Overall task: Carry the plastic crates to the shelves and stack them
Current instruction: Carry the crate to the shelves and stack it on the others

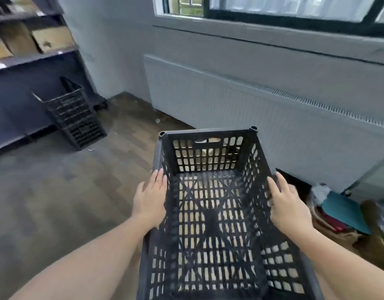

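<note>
A black slotted plastic crate (210, 156) hangs in front of me above the floor, empty, its open top facing me. My left hand (151, 200) presses flat against its left wall. My right hand (288, 204) grips its right wall, fingers curled over the rim. At the far left a stack of black crates (75, 118) stands on the floor, leaning against the dark shelves (24, 59).
The shelves hold cardboard boxes (52, 38). A white radiator (251, 118) runs along the wall under a window (273, 7). Teal and red items (342, 211) lie on the floor at the right. Wood floor (46, 191) stretches between me and the shelves.
</note>
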